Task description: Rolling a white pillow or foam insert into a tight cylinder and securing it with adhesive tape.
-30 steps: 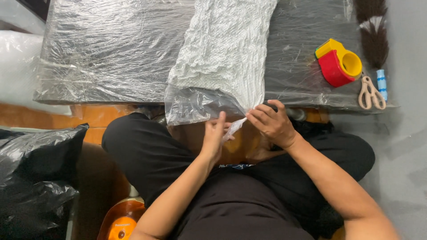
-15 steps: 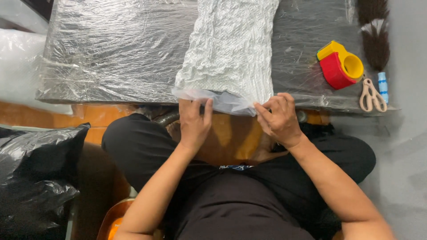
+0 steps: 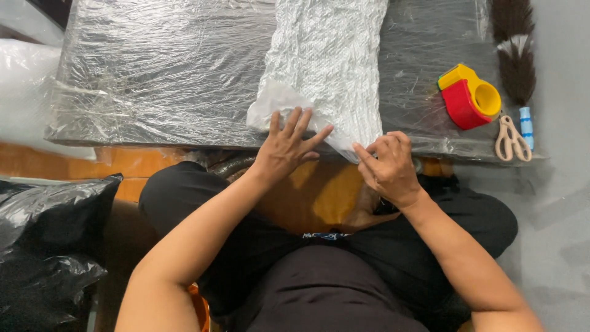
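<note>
two hands at the near end of a crinkled white sheet

the crinkled white sheet is lying lengthwise across the surface, running from the far edge to the near edge; its texture is finely wrinkled, like crushed thin plastic or paper, and its near left corner is showing a smoother white patch. the left hand is resting open and flat, fingers spread, pressing down on that near left corner without gripping anything. the right hand is sitting at the near right corner, fingers curled and thumb meeting them, pinching the translucent edge of the sheet where it is overhanging the surface.

the surface is a low, dark, rectangular board wrapped in glossy clear film that is catching the light in creases and streaks. the person is sitting cross-legged in dark clothing against its near edge, on an orange-brown floor to the left; a grey floor is lying to the right.

on the right end of the surface, a red and yellow tape dispenser is standing, with a dark bristle brush just beyond it. beige-handled scissors and a small blue and white tube are lying at the right edge. a shiny black plastic bag is bunching at the lower left, and a pale translucent bag is lying at the far left.
</note>
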